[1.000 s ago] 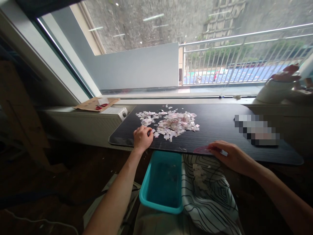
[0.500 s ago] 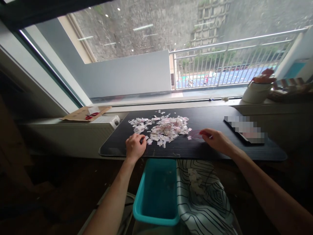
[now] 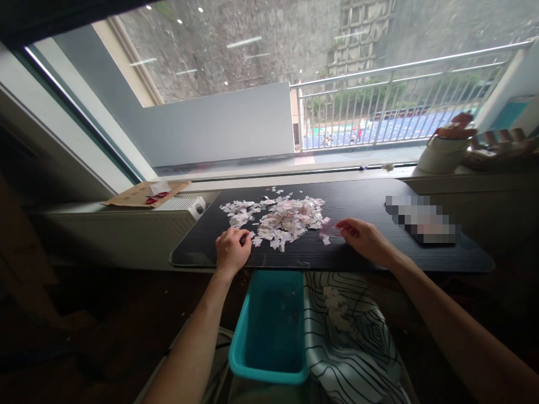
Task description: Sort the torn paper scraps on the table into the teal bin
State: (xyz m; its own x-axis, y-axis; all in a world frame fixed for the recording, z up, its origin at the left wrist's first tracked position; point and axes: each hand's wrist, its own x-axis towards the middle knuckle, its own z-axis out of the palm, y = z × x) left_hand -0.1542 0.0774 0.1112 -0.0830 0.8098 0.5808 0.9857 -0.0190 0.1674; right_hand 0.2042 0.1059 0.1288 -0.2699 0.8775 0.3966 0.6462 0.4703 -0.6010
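Note:
A heap of small white and pinkish scraps (image 3: 290, 219), paper or plastic, is spread over the black tabletop (image 3: 349, 196). My left hand (image 3: 233, 247) rests curled on the table by the heap's near left edge. Its fingers are closed around a small dark spot, too shaded to identify. To the right of the heap, my right hand (image 3: 357, 238) pinches a thin see-through pinkish film (image 3: 330, 228) between thumb and fingers, just above the table. One loose scrap (image 3: 325, 239) lies beneath that film.
A turquoise plastic bin (image 3: 269, 376) stands below the table's front edge, beside patterned cloth (image 3: 349, 359) with several scraps on it. A dark flat object (image 3: 421, 221), partly blurred out, lies on the right. Cardboard (image 3: 145, 193) with a red item tops the radiator (image 3: 164, 224).
My right hand has moved slightly left toward the heap with the see-through film. My left hand stays nearly where it was.

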